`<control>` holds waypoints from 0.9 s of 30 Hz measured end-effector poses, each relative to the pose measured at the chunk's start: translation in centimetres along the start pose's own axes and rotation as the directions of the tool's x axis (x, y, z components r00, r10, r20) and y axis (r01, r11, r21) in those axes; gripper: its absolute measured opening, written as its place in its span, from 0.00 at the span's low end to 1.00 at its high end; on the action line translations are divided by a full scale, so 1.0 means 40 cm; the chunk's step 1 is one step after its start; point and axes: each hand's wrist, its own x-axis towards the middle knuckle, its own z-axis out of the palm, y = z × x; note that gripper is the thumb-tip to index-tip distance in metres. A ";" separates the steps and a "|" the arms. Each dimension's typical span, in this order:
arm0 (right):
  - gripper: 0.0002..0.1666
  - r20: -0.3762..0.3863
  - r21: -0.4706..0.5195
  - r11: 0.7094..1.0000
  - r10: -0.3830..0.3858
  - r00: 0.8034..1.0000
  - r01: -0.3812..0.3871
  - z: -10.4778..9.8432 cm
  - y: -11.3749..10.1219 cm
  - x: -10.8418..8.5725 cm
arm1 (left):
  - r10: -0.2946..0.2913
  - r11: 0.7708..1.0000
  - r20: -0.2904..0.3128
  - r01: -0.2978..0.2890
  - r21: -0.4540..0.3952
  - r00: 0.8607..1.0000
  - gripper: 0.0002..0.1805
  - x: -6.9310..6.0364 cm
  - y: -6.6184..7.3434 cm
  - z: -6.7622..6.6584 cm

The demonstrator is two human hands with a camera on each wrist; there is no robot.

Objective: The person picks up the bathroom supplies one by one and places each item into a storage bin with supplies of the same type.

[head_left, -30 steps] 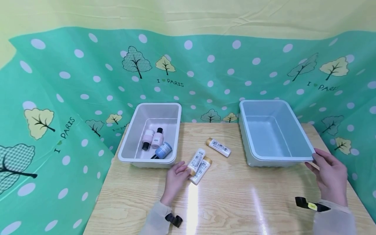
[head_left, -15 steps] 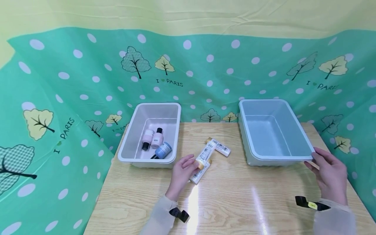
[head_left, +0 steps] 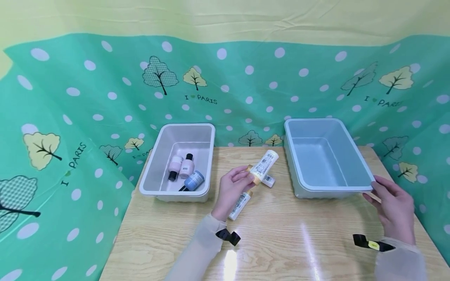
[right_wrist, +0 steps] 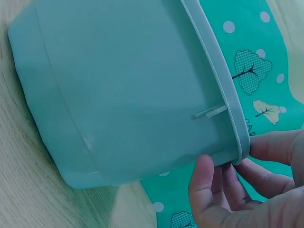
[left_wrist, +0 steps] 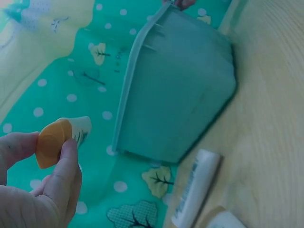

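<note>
My left hand (head_left: pixel 230 191) pinches a white tube (head_left: pixel 266 164) by its gold cap, holding it tilted above the table. In the left wrist view the orange-looking cap (left_wrist: pixel 51 143) sits between thumb and fingers. Below the held tube lies a second white tube (head_left: pixel 269 181), partly hidden behind it. A third tube (head_left: pixel 240 205) rests on the wood by my left wrist. At the right, my right hand (head_left: pixel 395 207) grips the near right corner of the blue-grey bin (head_left: pixel 334 189); the right wrist view shows thumb and fingers at the bin's rim (right_wrist: pixel 242 140).
A pale grey-lilac bin (head_left: pixel 175 192) at the left holds two pink bottles (head_left: pixel 187 168) with black caps and one blue bottle (head_left: pixel 194 180). The wooden table (head_left: pixel 281 242) meets a green dotted cloth (head_left: pixel 249 101) at its back.
The left hand has lifted the white tube off the third one and carried it rightward and away, over the second tube. The right hand stays on the blue-grey bin's corner.
</note>
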 end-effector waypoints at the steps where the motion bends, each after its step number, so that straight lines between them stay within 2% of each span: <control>1: 0.24 -0.004 -0.005 1.000 0.001 1.000 -0.001 0.000 -0.001 0.000 | 0.003 1.000 0.009 -0.003 -0.005 1.000 0.23 0.005 0.005 0.010; 7: 0.27 0.000 -0.022 1.000 -0.008 1.000 0.008 -0.006 -0.001 0.002 | 0.029 0.999 0.061 -0.027 -0.029 0.998 0.21 0.048 0.032 0.080; 13: 0.22 0.053 0.018 0.999 -0.040 0.998 0.039 -0.011 0.004 0.003 | 0.032 0.999 0.127 -0.029 -0.022 0.991 0.20 0.101 0.054 0.148; 17: 0.19 0.073 0.042 0.998 -0.055 0.996 0.052 -0.012 0.006 0.003 | 0.009 1.000 0.155 -0.009 -0.002 0.988 0.19 0.142 0.064 0.206; 21: 0.18 0.079 0.052 0.997 -0.064 0.995 0.060 -0.013 0.007 0.000 | -0.025 0.999 0.153 0.019 0.042 0.988 0.17 0.184 0.069 0.271; 27: 0.18 0.092 0.059 0.996 -0.074 0.993 0.069 -0.015 0.005 -0.002 | -0.053 0.995 0.110 0.043 0.094 0.993 0.17 0.252 0.067 0.373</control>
